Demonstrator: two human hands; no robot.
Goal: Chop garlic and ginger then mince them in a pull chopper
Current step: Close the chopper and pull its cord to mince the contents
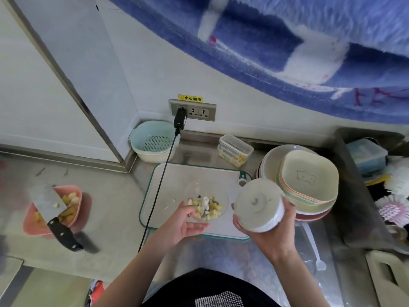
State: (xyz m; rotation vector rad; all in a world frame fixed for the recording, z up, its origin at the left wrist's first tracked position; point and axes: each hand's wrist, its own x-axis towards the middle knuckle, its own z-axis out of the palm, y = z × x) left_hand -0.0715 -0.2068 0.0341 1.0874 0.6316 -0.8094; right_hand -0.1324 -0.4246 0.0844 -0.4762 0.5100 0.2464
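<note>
The clear chopper bowl (219, 196) stands on the white cutting board (177, 178). Inside it lie garlic and ginger chunks (210, 208) around a blade shaft. My left hand (186, 220) cups the bowl's near left side, fingers loosely bent against it. My right hand (269, 231) grips the round white chopper lid (257, 206), tilted with its underside facing me, just right of the bowl. At the left a cleaver (51, 207) rests across a pink dish (70, 202) that holds more garlic and ginger pieces.
A black cable (159, 189) runs from the wall socket across the board's left edge. A teal colander basket (152, 140) and a clear lidded box (235, 149) stand behind the board. Stacked plates and dishes (309, 178) sit right of it. Brushes lie at the far right.
</note>
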